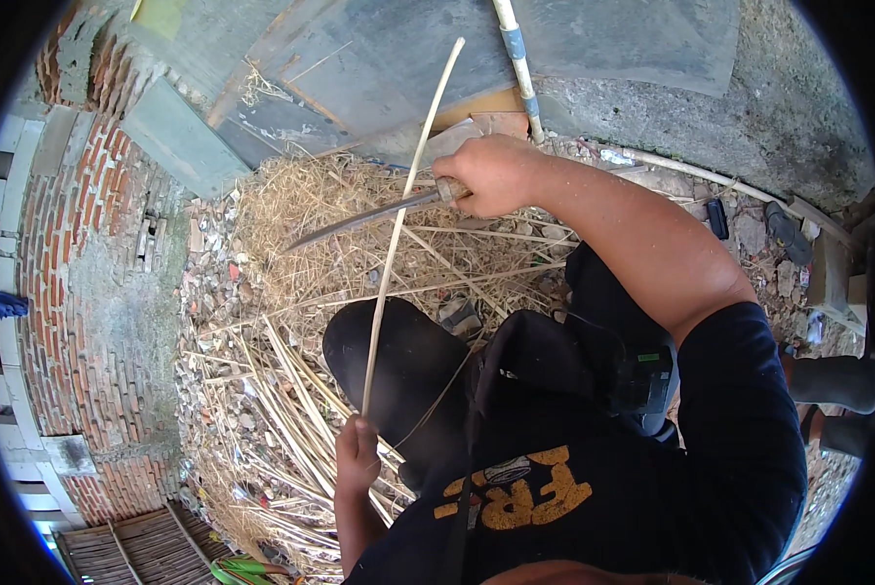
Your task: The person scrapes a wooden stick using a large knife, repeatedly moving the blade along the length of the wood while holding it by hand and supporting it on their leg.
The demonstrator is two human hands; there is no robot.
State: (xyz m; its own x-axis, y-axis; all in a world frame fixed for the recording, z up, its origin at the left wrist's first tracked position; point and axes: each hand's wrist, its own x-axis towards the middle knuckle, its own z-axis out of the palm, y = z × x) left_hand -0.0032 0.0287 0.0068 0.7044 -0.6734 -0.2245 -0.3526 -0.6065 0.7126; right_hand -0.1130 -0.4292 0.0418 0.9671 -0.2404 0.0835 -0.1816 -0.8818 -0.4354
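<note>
My left hand (357, 456) is closed around the lower end of a long pale stick (384, 292), which slants up and away past my knee. In my right hand (491, 175) is the wooden handle of a long-bladed knife (359, 216). The dark blade points left and crosses the stick in its upper part; whether it touches the stick I cannot tell. Beneath the blade lies a heap of dry shavings (291, 210). Several more peeled sticks (301, 400) lie in a pile beside my left knee.
A worn brick wall (86, 283) runs along the left. Grey panels (389, 68) and a white pipe (516, 49) stand ahead. Rubble covers the ground. At the right are a dark shoe (789, 234), a wooden block (833, 273) and another person's legs (833, 385). A bamboo mat (145, 546) lies lower left.
</note>
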